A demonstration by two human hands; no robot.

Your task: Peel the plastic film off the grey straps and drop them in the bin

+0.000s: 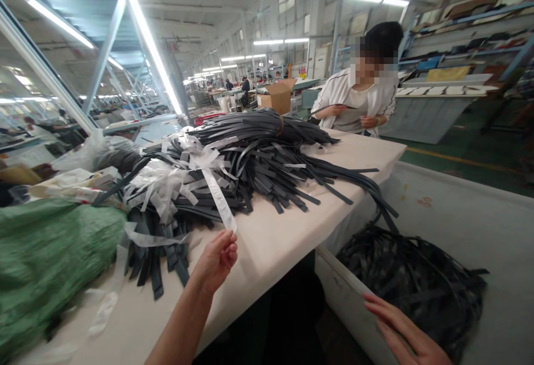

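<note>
My left hand (pixel 217 259) pinches the lower end of a translucent white strip (pixel 217 195) above the table edge. The strip's upper end runs into a tangle of similar white strips (pixel 161 187). These lie on a large heap of dark grey flat straps (pixel 267 156) on the table. To the right, my right hand (pixel 403 326) is held out by the rim of a pale bin (pixel 450 198), fingers stretched and nothing visible in them. Inside the bin lies a tangled pile of dark straps (pixel 413 281). Some straps from the heap hang over the table edge toward it.
A pale covered table (pixel 267 242) carries the heap. Green woven sacking (pixel 54 265) bulges at left, with loose white scraps (pixel 104 312) near it. Across the table stands a person in a white jacket (pixel 354 98). A cardboard box (pixel 278 98) and workbenches are behind.
</note>
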